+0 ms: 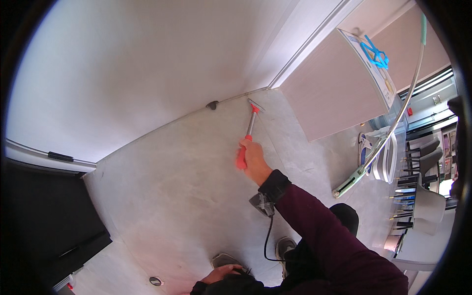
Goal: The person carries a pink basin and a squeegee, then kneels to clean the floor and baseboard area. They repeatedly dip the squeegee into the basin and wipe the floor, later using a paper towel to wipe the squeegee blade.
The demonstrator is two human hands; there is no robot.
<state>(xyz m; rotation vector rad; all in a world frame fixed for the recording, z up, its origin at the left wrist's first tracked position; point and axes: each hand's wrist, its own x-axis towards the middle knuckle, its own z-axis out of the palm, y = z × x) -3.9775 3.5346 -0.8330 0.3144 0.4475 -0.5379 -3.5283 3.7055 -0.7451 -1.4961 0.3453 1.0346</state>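
My right hand (254,156) is closed around the red handle of a floor scraper (252,123) with a metal shaft. Its blade rests on the grey floor (177,177), close to the foot of a white door panel (147,66) and beside a thin floor seam. A dark device (262,204) with a black cable hangs at my right wrist. Low in the view, my left hand (223,273) lies against my dark trouser leg above a shoe, its fingertips partly hidden; I see no tool in it.
A black door stop (212,105) sits at the panel's foot. To the right are a large box (335,88) with a blue item (374,55) on top, a flat mop (350,181), slippers (364,149) and chairs (427,206). A round fitting (156,281) is on the floor at lower left.
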